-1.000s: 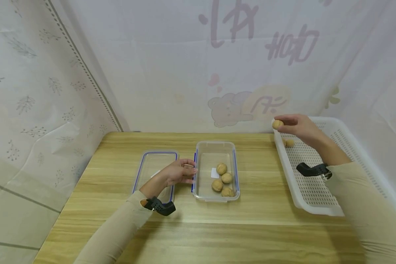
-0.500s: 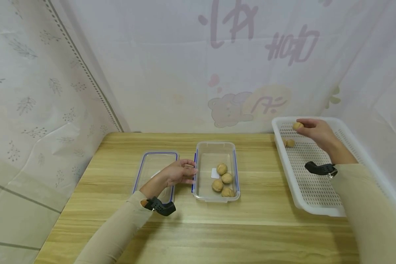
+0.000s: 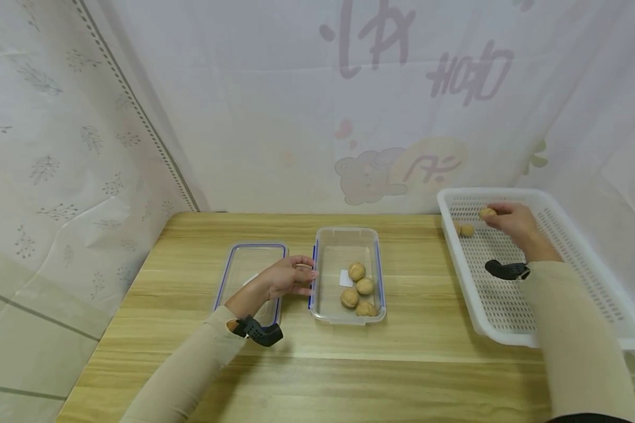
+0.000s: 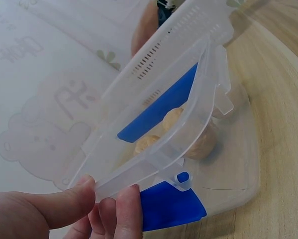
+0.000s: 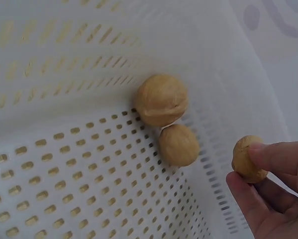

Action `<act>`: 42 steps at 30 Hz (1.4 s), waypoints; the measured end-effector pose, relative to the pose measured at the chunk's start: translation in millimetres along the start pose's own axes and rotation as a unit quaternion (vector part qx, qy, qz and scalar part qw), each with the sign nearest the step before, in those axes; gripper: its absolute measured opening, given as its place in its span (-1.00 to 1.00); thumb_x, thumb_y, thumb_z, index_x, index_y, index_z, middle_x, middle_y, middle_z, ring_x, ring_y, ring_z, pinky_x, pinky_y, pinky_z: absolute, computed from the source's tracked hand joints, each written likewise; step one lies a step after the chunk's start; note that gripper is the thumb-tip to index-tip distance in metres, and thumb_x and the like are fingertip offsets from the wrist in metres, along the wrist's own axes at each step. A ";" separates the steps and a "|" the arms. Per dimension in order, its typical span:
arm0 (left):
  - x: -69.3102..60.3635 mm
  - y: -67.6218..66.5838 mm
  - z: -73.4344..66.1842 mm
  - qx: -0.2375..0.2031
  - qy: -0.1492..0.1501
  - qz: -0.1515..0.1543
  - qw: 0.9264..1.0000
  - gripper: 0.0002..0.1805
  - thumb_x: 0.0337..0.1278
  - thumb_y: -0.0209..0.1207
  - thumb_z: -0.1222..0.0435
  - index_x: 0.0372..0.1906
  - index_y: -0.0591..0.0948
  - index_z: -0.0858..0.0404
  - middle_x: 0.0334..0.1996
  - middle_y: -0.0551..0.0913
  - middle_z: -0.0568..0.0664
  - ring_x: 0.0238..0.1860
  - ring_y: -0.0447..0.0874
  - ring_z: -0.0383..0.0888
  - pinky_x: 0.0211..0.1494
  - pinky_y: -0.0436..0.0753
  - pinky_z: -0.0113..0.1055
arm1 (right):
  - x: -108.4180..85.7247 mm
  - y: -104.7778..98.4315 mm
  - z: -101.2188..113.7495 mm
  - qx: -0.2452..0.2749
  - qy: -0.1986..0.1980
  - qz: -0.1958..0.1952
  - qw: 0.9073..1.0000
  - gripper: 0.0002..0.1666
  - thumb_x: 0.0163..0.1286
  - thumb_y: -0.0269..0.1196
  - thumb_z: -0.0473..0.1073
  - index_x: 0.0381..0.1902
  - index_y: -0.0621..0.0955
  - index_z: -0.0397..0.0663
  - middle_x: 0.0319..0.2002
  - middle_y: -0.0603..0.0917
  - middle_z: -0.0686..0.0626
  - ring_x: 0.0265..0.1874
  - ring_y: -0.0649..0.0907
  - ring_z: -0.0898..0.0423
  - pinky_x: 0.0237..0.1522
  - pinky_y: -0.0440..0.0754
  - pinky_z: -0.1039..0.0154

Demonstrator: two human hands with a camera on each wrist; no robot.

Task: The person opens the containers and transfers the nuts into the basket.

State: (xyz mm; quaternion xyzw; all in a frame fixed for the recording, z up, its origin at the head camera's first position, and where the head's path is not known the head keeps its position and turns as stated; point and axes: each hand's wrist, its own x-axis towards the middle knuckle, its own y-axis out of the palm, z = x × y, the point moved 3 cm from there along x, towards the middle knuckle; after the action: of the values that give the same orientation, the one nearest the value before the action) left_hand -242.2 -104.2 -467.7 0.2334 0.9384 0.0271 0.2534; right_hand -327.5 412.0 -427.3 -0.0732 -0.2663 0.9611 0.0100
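Note:
Over the far part of the white basket (image 3: 457,282), the right hand (image 3: 515,226) pinches a walnut (image 3: 488,214) between thumb and fingers. Two more walnuts (image 5: 161,100) (image 5: 179,145) lie touching in a corner of the basket in the right wrist view. The left hand (image 3: 283,276) is at the left side of a clear box (image 3: 336,247); in the left wrist view its thumb and fingers (image 4: 129,211) grip the box's rim beside a blue latch (image 4: 171,204). Several walnuts (image 3: 364,286) lie inside the box, towards its near right part, by a white label (image 3: 346,278).
A clear lid with a blue seal (image 3: 243,252) lies on the wooden table (image 3: 323,376) left of the box, partly under the left forearm. Printed cloth (image 3: 275,117) hangs behind the table and at both sides.
The right hand has moved right and then lower with its walnut, from above the basket's left rim to inside its outline. The left hand and the box have stayed in place.

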 end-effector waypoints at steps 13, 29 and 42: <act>2.8 -2.5 2.1 -0.002 -0.007 -0.008 1.000 -0.58 0.46 0.08 0.51 0.30 0.30 0.49 -0.20 0.51 0.03 -0.20 0.56 -0.16 -0.07 0.81 -0.24 | 5.4 4.4 -26.7 -0.070 0.062 -0.032 0.995 -0.36 0.38 0.28 -0.30 0.32 0.40 -0.55 -0.37 0.59 0.28 -0.42 0.46 0.47 -0.27 0.47 0.48; 1.0 -1.4 1.0 0.004 -0.011 -0.013 1.000 -0.56 0.46 0.08 0.51 0.33 0.29 0.49 -0.18 0.51 0.04 -0.18 0.57 -0.16 -0.05 0.80 -0.24 | 6.7 17.7 -24.2 -0.114 0.064 -0.061 0.989 -0.40 0.34 0.32 -0.31 0.25 0.46 -0.57 0.11 0.54 -0.50 -0.35 0.54 0.21 -0.34 0.50 0.50; -0.1 -0.5 0.9 0.006 -0.003 -0.005 1.000 -0.54 0.46 0.08 0.50 0.33 0.27 0.51 -0.19 0.52 0.04 -0.20 0.57 -0.16 -0.06 0.80 -0.24 | 7.5 18.5 -24.0 -0.139 0.052 -0.046 0.988 -0.39 0.33 0.32 -0.27 0.22 0.46 -0.60 0.05 0.57 -0.53 -0.19 0.61 -0.09 -0.13 0.58 0.19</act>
State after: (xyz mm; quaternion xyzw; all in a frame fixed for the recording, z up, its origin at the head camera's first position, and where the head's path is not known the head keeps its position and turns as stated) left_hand -241.9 -104.8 -468.5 0.2299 0.9390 0.0198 0.2551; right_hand -331.0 408.8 -458.1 -0.1115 -0.3991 0.9083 0.0575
